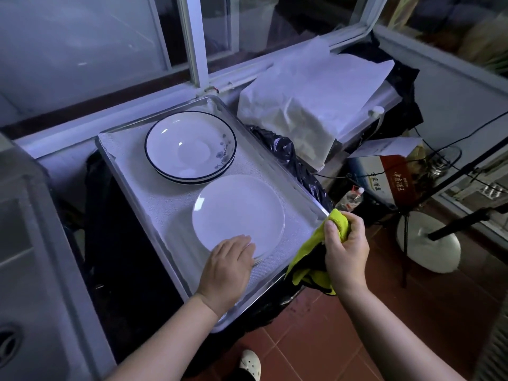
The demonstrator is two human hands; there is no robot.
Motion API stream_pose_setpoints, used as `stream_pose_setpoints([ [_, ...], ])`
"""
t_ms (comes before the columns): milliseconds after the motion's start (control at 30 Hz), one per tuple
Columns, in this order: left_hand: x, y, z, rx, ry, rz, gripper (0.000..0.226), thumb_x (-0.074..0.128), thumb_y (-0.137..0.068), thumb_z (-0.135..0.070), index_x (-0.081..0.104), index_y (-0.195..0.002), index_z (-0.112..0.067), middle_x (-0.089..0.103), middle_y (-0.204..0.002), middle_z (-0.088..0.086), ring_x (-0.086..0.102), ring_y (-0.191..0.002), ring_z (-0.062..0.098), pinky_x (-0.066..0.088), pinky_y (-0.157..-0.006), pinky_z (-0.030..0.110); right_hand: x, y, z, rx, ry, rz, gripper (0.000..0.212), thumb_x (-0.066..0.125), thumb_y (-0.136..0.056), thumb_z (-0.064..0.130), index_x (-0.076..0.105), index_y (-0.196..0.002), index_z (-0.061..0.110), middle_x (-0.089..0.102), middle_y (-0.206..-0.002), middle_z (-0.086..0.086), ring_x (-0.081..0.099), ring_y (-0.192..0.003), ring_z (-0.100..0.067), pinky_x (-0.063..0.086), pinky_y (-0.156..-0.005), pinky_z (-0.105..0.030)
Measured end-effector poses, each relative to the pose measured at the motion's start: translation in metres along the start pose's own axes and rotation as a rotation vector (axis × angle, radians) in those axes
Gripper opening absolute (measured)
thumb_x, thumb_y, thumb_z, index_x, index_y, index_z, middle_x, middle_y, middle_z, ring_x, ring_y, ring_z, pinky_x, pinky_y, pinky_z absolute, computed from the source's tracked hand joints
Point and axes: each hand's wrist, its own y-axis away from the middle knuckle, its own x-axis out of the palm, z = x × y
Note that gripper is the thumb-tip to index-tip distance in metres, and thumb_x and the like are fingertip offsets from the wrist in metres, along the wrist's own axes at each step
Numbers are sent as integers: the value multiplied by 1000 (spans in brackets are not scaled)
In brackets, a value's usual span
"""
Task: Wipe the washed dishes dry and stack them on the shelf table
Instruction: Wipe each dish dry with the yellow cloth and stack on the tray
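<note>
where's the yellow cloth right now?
Head view, lower right: the yellow cloth is bunched in the right hand, at the tray's near right edge, right of the white plates.

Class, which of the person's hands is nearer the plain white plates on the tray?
Left. The left hand rests on the near edge of the white plates; the right hand is apart, off to their right by the tray rim, holding a yellow cloth.

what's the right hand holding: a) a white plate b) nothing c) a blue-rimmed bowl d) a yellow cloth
d: the right hand grips the yellow cloth beside the tray, while the left hand rests on the white plate.
</note>
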Motion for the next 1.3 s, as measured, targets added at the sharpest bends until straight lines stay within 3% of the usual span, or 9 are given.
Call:
stream_pose_setpoints([
  [200, -21, -7, -15, -137, 51, 166, 34, 51, -80, -32, 69, -99, -12, 67, -107, 5, 55, -105, 20, 36, -94, 30, 2, 12, 22, -78, -45, 66, 22, 65, -89, 7, 55, -104, 21, 57, -87, 7, 54, -75, 2, 41, -69, -12],
  [333, -63, -30, -46, -304, 338, 62, 53, 60, -71, -52, 66, -110, -16, 62, -107, -11, 47, -105, 5, 28, -93, 8, 11, 23, 50, -155, -83, 148, 34, 65, -82, 23, 54, -114, 16, 55, -99, 14, 52, -87, 12, 36, -74, -3],
  [433, -94, -46, -60, -302, 369, 21, 64, 66, -63, -56, 58, -115, -21, 53, -107, -17, 44, -102, 0, 25, -88, 0, 23, 30, 75, -136, -127, 340, 42, 67, -88, 18, 46, -123, 21, 53, -104, 14, 51, -88, 15, 37, -76, -2],
  [533, -118, -51, -50, -377, 358, -22, 67, 67, -61, -57, 55, -117, -23, 47, -106, -21, 42, -99, -4, 26, -83, -2, 33, 40, 100, -99, -278, 556, 24, 51, -99, 22, 49, -123, 27, 59, -108, 8, 54, -93, 14, 39, -80, -5],
  [733, -170, -28, -20, -504, 275, -118, 48, 64, -71, -44, 61, -112, -19, 60, -104, -10, 53, -98, 5, 38, -84, 12, 63, 55, 127, 37, -514, 914, 44, 52, -81, 31, 62, -124, 37, 64, -124, -5, 57, -119, -25, 38, -108, -49],
  [900, -217, 4, -2, -627, 188, -214, 27, 58, -77, -22, 66, -103, -19, 61, -98, -16, 55, -95, 1, 36, -80, 4, 92, 77, 155, 38, -565, 1141, 47, 61, -76, 17, 63, -121, 28, 68, -100, -11, 65, -94, -23, 49, -88, -37],
  [1067, -255, 41, 4, -831, 223, -351, 17, 58, -85, -18, 65, -97, -28, 64, -92, -20, 57, -92, -3, 42, -79, 14, 122, 104, 185, -121, -512, 1270, 28, 63, -76, 16, 61, -104, 13, 69, -88, -6, 64, -84, -18, 49, -77, -32],
  [1167, -281, 55, -2, -907, 360, -358, 13, 61, -83, -36, 60, -96, -37, 62, -96, -19, 58, -94, -4, 43, -79, 13, 136, 127, 202, -172, -504, 1292, 25, 65, -75, 18, 59, -99, 13, 65, -83, -6, 61, -79, -18, 48, -74, -34],
  [1300, -304, 72, -1, -1011, 114, -271, 37, 77, -71, -44, 50, -96, -38, 56, -91, -19, 53, -79, -8, 38, -63, 7, 150, 163, 223, -324, -442, 1304, 15, 69, -78, 18, 60, -87, 27, 63, -78, -5, 60, -75, -19, 51, -74, -41],
])
